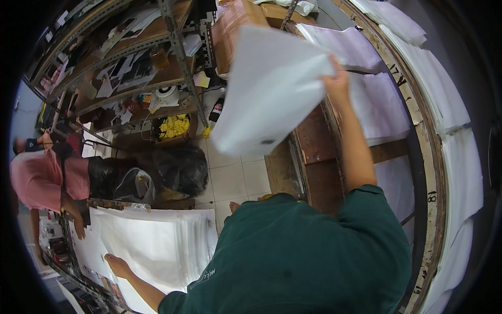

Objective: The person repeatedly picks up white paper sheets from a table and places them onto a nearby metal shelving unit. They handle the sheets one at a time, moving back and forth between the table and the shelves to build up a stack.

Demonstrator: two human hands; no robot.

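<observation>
My right hand is raised at the upper right, its fingers closed on the edge of a large whitish translucent plastic sheet. The sheet hangs in the air to the left of the hand, blurred by motion, with a small dark mark near its lower corner. My left hand rests at the left edge of a stack of similar clear plastic sheets on a table at the lower left. Its fingers lie against the stack and appear to hold nothing.
Stacks of whitish sheets fill a rack on the right. A metal shelf with mixed items stands at the upper left. Black plastic bags sit on the tiled floor. A person in a pink shirt leans over the table's far left.
</observation>
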